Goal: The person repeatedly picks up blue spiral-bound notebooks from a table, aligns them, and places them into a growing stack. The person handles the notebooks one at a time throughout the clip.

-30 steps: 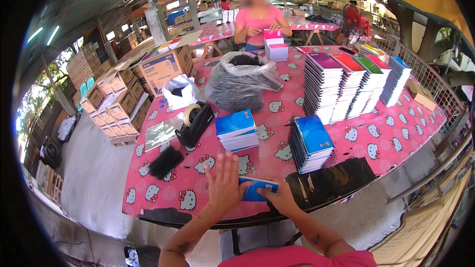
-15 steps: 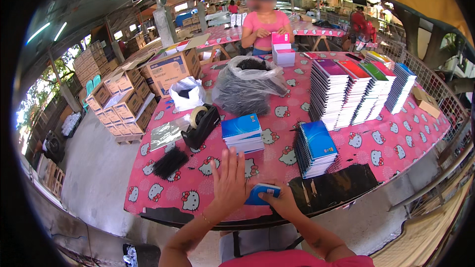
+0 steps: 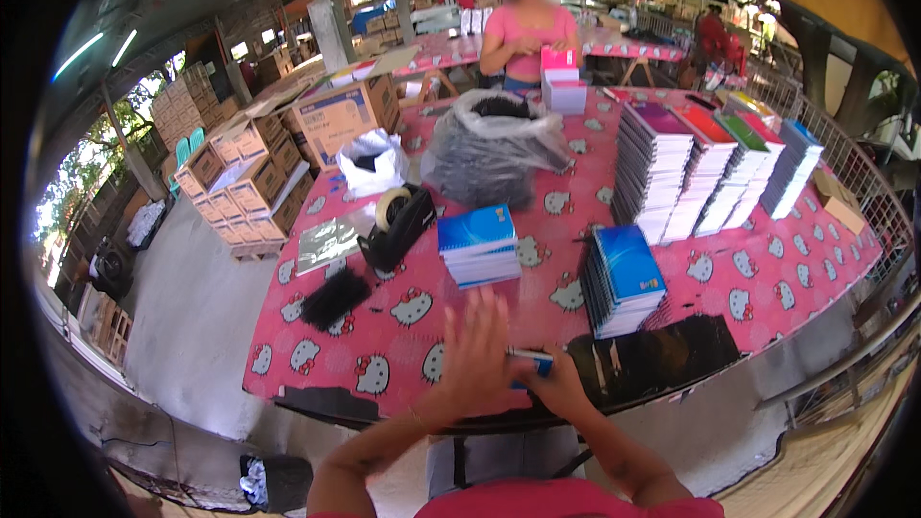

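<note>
Close to the table's near edge, my right hand [image 3: 562, 389] grips a small blue notebook [image 3: 533, 363], thumb over its cover. Only a narrow part of that cover shows, as the notebook is tilted. Against its left side is my left hand [image 3: 477, 353], fingers stretched out and slightly blurred, so exact contact cannot be told. Just beyond lies a short stack of blue notebooks [image 3: 478, 247] without visible coils on its near side. Right of my hands stands a taller stack of blue spiral notebooks [image 3: 625, 278]. A bundle of black coils [image 3: 336, 298] rests to the left.
A black tape dispenser [image 3: 398, 230], a clear plastic sheet [image 3: 331, 242], a white bag [image 3: 369, 165] and a large bag of black coils [image 3: 494, 149] occupy the table. Tall coloured notebook stacks [image 3: 654, 173] stand right. Across the table, a person [image 3: 530, 38] handles pink-covered notebooks.
The notebook in my right hand has tipped, showing less of its cover. My left hand has shifted right, beside it. The whole view has also moved slightly.
</note>
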### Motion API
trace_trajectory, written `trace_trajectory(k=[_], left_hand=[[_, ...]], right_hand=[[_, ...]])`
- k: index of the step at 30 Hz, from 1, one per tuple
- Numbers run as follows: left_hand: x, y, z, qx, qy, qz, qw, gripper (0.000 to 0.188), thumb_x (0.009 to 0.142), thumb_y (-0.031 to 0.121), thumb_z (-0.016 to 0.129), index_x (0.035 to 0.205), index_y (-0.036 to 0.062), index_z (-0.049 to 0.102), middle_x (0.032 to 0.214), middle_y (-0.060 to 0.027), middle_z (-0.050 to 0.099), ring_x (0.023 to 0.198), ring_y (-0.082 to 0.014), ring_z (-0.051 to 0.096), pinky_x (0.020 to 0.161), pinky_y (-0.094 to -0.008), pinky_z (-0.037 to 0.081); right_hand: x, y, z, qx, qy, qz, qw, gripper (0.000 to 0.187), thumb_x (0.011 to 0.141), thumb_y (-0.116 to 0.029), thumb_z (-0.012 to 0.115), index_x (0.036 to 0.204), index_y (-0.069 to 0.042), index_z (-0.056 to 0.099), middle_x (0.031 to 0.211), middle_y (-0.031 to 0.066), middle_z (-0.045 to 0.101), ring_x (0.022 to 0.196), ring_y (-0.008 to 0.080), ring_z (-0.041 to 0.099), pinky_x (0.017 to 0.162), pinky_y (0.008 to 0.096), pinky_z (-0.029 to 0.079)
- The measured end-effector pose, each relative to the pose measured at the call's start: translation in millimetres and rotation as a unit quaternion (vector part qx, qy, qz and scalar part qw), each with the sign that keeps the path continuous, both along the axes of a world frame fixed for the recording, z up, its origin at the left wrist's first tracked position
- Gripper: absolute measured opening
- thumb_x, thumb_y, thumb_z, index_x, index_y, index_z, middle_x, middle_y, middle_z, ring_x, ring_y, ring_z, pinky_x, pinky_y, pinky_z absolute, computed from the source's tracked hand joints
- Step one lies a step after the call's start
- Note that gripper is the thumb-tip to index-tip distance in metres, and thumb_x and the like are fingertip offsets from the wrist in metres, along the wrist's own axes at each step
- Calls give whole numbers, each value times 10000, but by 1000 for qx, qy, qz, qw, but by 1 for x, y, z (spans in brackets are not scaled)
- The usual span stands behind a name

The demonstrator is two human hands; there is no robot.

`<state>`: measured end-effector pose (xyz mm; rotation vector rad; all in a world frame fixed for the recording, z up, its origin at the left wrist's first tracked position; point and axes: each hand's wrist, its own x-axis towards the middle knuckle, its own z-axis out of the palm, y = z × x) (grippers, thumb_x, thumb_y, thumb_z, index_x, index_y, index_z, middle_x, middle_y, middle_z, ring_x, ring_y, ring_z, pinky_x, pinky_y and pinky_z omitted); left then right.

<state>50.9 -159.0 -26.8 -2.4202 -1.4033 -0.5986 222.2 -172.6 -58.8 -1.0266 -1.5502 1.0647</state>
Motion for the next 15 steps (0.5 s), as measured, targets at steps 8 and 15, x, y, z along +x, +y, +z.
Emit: trace_trajectory(k=[8,15], left_hand=[[7,-7,2,10,-5,12,1000,910,916,655,463,1497,-36,349,1565,-239,331,1482,-371,273,1151,-630,156],[10,-26,-47,-71,-12,-62,995,857,952,618,432,1502,-32,335,1589,-231,288,1495,-376,238,1154,-637,130]], right_hand=[[-2,1,-9,-39,92,21,995,339,857,-8,712,1186,-2,633,986,57,697,905,114,639,787,280,530],[1,26,-37,21,30,1,999,362,826,26,668,1185,-7,638,1025,94,720,909,124,648,818,299,525]])
